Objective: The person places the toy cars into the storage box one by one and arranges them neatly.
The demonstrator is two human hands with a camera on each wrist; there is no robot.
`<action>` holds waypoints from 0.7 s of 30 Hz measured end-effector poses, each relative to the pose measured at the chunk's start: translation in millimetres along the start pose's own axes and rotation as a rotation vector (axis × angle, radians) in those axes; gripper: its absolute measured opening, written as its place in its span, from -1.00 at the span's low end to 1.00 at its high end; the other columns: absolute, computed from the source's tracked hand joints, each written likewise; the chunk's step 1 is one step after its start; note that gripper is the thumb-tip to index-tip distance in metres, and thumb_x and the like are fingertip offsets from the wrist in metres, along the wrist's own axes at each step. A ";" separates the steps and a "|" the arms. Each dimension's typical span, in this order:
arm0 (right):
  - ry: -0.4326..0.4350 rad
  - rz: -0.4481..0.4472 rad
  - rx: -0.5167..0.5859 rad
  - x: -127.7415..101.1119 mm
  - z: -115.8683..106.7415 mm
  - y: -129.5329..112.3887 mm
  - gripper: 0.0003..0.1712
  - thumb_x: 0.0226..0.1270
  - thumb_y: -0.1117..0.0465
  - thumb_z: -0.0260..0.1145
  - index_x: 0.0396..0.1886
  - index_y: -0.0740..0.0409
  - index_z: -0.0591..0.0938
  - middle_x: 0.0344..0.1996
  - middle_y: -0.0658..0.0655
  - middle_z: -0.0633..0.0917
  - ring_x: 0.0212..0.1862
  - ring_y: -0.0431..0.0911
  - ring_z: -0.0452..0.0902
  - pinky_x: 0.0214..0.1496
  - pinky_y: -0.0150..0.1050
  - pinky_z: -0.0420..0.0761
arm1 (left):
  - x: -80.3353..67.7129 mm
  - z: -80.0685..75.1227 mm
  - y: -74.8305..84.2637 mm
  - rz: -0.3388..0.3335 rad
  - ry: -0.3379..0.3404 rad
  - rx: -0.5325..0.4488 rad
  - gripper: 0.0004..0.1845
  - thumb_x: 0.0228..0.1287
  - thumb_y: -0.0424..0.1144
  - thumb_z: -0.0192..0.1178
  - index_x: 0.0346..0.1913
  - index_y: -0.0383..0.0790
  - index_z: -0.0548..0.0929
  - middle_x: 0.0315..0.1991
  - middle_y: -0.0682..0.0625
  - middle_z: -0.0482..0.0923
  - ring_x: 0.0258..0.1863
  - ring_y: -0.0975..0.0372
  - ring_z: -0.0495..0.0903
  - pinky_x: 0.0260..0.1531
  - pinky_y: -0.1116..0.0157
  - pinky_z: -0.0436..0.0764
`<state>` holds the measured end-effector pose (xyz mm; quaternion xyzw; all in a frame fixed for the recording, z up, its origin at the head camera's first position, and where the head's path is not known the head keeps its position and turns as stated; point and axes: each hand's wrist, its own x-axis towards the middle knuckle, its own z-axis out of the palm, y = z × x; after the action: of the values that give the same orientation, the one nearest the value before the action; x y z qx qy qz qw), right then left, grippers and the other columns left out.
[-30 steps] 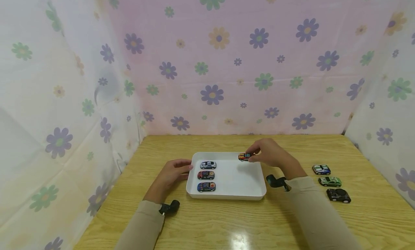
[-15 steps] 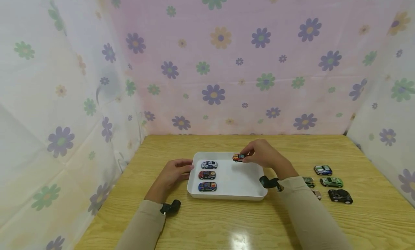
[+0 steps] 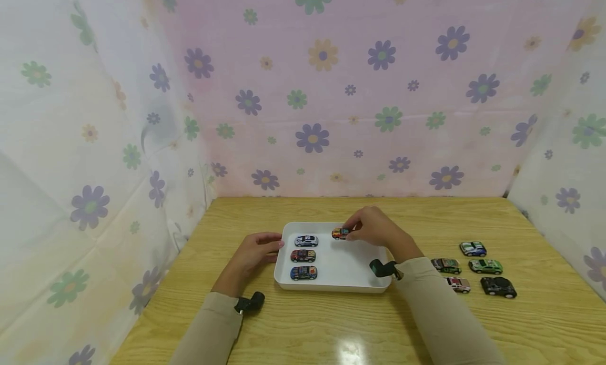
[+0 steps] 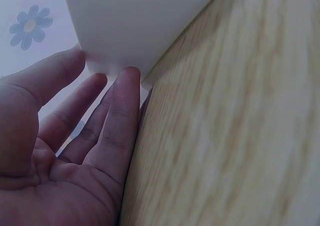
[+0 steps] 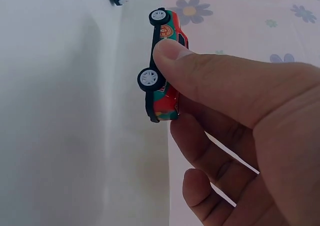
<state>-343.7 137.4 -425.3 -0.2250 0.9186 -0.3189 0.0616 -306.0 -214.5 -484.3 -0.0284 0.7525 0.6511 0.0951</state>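
My right hand (image 3: 375, 226) pinches a red, orange and teal toy car (image 5: 167, 65) between thumb and fingers, over the far part of a white tray (image 3: 331, 288). The right wrist view shows the car's white-hubbed wheels facing the camera, with the tray floor beside it. Inside the tray's left side, a white toy car (image 3: 306, 241), a red one (image 3: 303, 256) and a blue one (image 3: 303, 273) stand in a column. Fairly straight fingers of my left hand (image 4: 75, 131) touch the tray's left end wall (image 4: 130, 25), low by the table.
On the wooden table (image 3: 303, 323) to the right are several more toy cars, among them a white-green one (image 3: 473, 249), a green one (image 3: 485, 266) and a black one (image 3: 498, 287). My right sleeve (image 3: 440, 307) passes close beside them. A flowered cloth (image 3: 265, 118) hangs behind.
My right hand has carried the red-orange toy car leftward over the tray. Two toy cars on the right have come out from behind the right arm. The left hand stays at the tray.
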 end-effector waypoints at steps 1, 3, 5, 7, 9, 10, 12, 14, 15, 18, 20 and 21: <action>-0.001 0.000 -0.003 1.0 1.3 -0.7 -0.78 0.21 0.18 0.60 -0.13 -0.06 0.86 -0.22 -0.07 0.79 -0.22 -0.17 0.62 -0.21 -0.25 0.63 | 0.0 -0.1 0.0 -0.005 0.002 0.000 -0.58 0.35 -0.22 0.42 0.22 -0.26 0.69 0.20 -0.18 0.66 0.04 0.09 0.72 -0.01 0.15 0.78; -0.004 0.001 -0.007 2.8 3.6 -2.2 -0.78 0.21 0.19 0.60 -0.14 -0.07 0.86 -0.23 -0.07 0.79 -0.23 -0.16 0.62 -0.22 -0.25 0.63 | 0.5 -0.3 -0.2 -0.011 0.005 -0.006 -0.59 0.35 -0.22 0.42 0.21 -0.24 0.70 0.20 -0.17 0.67 0.04 0.09 0.72 -0.01 0.15 0.78; -0.007 0.004 -0.004 4.6 5.8 -3.0 -0.79 0.20 0.19 0.61 -0.15 -0.08 0.87 -0.23 -0.08 0.79 -0.24 -0.17 0.62 -0.23 -0.25 0.63 | 0.8 -0.6 -0.7 -0.011 0.005 -0.010 -0.60 0.35 -0.23 0.42 0.21 -0.23 0.70 0.19 -0.15 0.67 0.04 0.09 0.72 -0.01 0.15 0.78; -0.011 0.006 -0.002 6.4 8.0 -3.3 -0.79 0.19 0.19 0.61 -0.16 -0.09 0.87 -0.23 -0.09 0.79 -0.25 -0.17 0.63 -0.23 -0.25 0.63 | 1.0 -0.9 -0.8 -0.014 0.002 -0.020 -0.60 0.34 -0.23 0.42 0.20 -0.22 0.71 0.18 -0.14 0.67 0.04 0.08 0.72 0.00 0.14 0.78; -0.014 0.013 0.001 8.0 10.1 -3.9 -0.79 0.18 0.19 0.62 -0.17 -0.10 0.87 -0.24 -0.10 0.79 -0.25 -0.17 0.63 -0.23 -0.26 0.64 | 0.7 -0.9 -0.9 -0.008 -0.001 -0.021 -0.60 0.34 -0.23 0.43 0.20 -0.23 0.71 0.18 -0.15 0.67 0.04 0.08 0.73 -0.01 0.14 0.78; -0.016 0.014 0.001 8.6 11.0 -4.2 -0.79 0.18 0.19 0.62 -0.18 -0.10 0.87 -0.24 -0.10 0.79 -0.25 -0.17 0.63 -0.23 -0.26 0.64 | 0.4 -0.9 -0.9 -0.007 -0.001 -0.020 -0.60 0.34 -0.22 0.43 0.19 -0.23 0.71 0.18 -0.15 0.68 0.04 0.08 0.73 -0.01 0.14 0.78; -0.018 0.018 -0.002 9.9 13.0 -4.6 -0.80 0.18 0.19 0.62 -0.18 -0.10 0.87 -0.25 -0.11 0.79 -0.25 -0.17 0.63 -0.23 -0.26 0.63 | -0.3 -0.8 -0.3 -0.010 0.000 -0.026 -0.60 0.33 -0.23 0.44 0.19 -0.22 0.72 0.17 -0.15 0.68 0.04 0.08 0.73 -0.01 0.13 0.78; -0.018 0.021 -0.003 10.9 14.7 -5.6 -0.80 0.17 0.20 0.62 -0.19 -0.10 0.87 -0.26 -0.11 0.79 -0.25 -0.16 0.62 -0.23 -0.26 0.63 | -0.9 -1.0 -0.1 -0.010 0.005 -0.021 -0.60 0.32 -0.22 0.44 0.19 -0.22 0.72 0.17 -0.14 0.68 0.03 0.09 0.73 -0.01 0.14 0.78; -0.016 0.023 -0.006 11.3 15.5 -5.8 -0.80 0.17 0.20 0.62 -0.20 -0.10 0.87 -0.27 -0.11 0.79 -0.25 -0.16 0.62 -0.23 -0.26 0.63 | -1.2 -1.1 -0.2 -0.010 0.006 -0.019 -0.60 0.32 -0.21 0.44 0.19 -0.22 0.72 0.17 -0.14 0.68 0.03 0.09 0.73 -0.01 0.14 0.78; -0.015 0.032 -0.019 12.4 18.0 -6.4 -0.80 0.17 0.19 0.62 -0.19 -0.11 0.87 -0.27 -0.12 0.79 -0.25 -0.17 0.62 -0.22 -0.27 0.63 | -0.8 -1.2 0.0 -0.013 0.008 -0.017 -0.59 0.32 -0.21 0.44 0.20 -0.21 0.71 0.18 -0.13 0.68 0.05 0.09 0.72 0.00 0.14 0.77; -0.015 0.038 -0.026 13.1 19.7 -6.2 -0.80 0.18 0.20 0.62 -0.19 -0.10 0.87 -0.27 -0.12 0.79 -0.24 -0.17 0.63 -0.21 -0.27 0.64 | -0.3 -1.2 0.2 -0.015 0.007 -0.016 -0.58 0.32 -0.20 0.44 0.20 -0.21 0.71 0.19 -0.14 0.67 0.05 0.08 0.72 0.00 0.14 0.77; -0.016 0.041 -0.032 13.7 20.6 -6.1 -0.80 0.18 0.19 0.62 -0.18 -0.11 0.87 -0.26 -0.12 0.79 -0.24 -0.17 0.63 -0.20 -0.27 0.65 | -0.2 -1.3 0.3 -0.017 0.008 -0.015 -0.58 0.32 -0.20 0.45 0.20 -0.21 0.71 0.19 -0.14 0.67 0.05 0.08 0.72 0.00 0.14 0.77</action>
<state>-348.3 115.5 -437.4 -0.2096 0.9276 -0.3009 0.0716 -306.0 -215.8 -483.8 -0.0380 0.7479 0.6556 0.0975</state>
